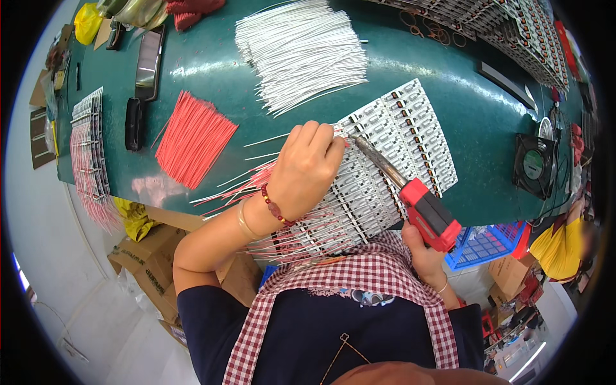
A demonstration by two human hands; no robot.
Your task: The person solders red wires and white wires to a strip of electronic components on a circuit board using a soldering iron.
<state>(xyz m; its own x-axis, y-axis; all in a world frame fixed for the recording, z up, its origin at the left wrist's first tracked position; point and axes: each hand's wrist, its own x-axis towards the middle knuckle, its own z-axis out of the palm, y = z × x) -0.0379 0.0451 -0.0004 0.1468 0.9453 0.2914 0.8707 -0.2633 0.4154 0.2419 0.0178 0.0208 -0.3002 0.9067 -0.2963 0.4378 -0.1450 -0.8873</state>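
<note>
1. The right hand (423, 258) is wrapped around the handle of a red-and-black soldering iron (431, 217), whose metal shaft slants up and left over the work.
2. The left hand (307, 162) is curled, thumb and fingers pinched together beside the iron's tip, apparently grasping a bunch of red and white wires (262, 176) that fans out to its left; the exact hold at the fingertips is hidden.
3. The white panel of small circuit boards (431, 142) lies under both hands at the near edge of the green table (423, 61), its lower end reaching toward the checked apron (340, 273).
4. Done, as far as it shows: the panel's lower part carries many red and white wires, seemingly joined already. At the far left, another panel (90, 122) looks wired along its length, its red strands hanging past the table edge.
5. Left, by appearance: the panel's upper right part shows no wires, so the work seems partway through. A large pile of white wires (301, 54) and a smaller pile of red wires (194, 139) lie loose beyond the left hand.
</note>
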